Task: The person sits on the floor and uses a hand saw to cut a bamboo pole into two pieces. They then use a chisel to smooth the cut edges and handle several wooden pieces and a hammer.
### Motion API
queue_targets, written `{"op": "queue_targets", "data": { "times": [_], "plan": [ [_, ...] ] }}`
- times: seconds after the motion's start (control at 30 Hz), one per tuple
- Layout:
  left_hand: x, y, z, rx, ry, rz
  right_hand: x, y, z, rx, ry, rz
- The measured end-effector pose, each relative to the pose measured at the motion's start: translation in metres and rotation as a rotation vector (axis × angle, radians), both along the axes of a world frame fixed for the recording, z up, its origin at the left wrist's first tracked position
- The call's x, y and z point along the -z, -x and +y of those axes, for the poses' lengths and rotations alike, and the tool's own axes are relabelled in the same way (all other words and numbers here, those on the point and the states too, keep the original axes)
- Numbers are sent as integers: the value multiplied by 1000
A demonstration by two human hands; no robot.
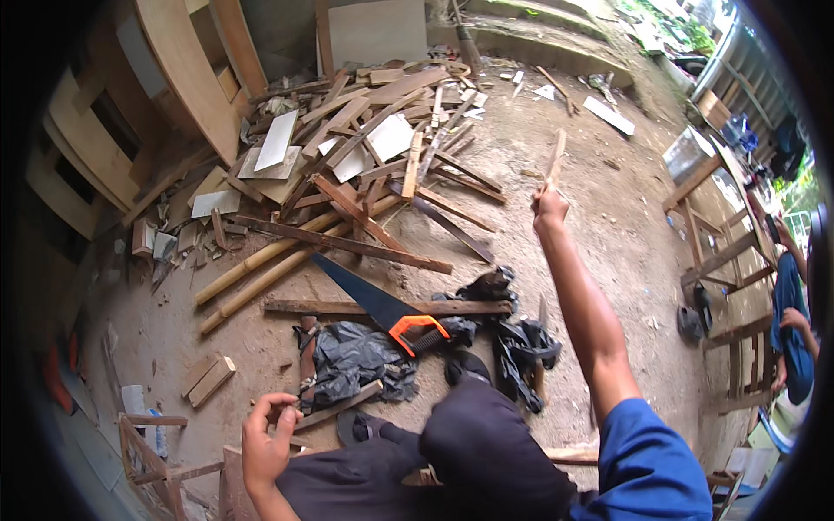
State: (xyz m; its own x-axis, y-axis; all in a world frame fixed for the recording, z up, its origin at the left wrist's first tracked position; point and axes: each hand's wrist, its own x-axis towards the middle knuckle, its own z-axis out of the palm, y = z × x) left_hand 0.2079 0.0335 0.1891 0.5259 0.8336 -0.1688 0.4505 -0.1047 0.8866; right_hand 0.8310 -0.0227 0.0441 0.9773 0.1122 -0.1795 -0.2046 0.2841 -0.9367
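Nearest, the left hand (268, 437) curls its fingers together beside a wooden strip (340, 405) by the knee. A handsaw (375, 306) with an orange grip lies on black plastic (352, 360). Farther out, the right hand (549, 208), arm outstretched, is clamped on a thin, pale stick (555, 154) over bare dirt ground (599, 234), with the scrap pile (365, 148) at its left.

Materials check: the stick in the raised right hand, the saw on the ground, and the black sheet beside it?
Stick in the right hand: looks like bare, unfinished wood, pale and matte like the scrap pile. Saw: dark blade, likely coated steel; glossy orange and black handle, probably plastic. Black sheet: crumpled with shiny creases, seemingly thin plastic film.
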Motion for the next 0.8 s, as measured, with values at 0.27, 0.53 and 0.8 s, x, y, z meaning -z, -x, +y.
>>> {"op": "queue_targets", "data": {
  "times": [0.27,0.53,0.8],
  "plan": [
    [10,54,-46,-172,-178,-72,-88,94,-102,-411,-271,77],
    [-26,56,-110,-291,-208,-486,-180,354,-141,-1178,-311,421],
    [-70,121,-148,-626,-203,-396,-175,475,-159,-1784,-467,410]
  ]
}}
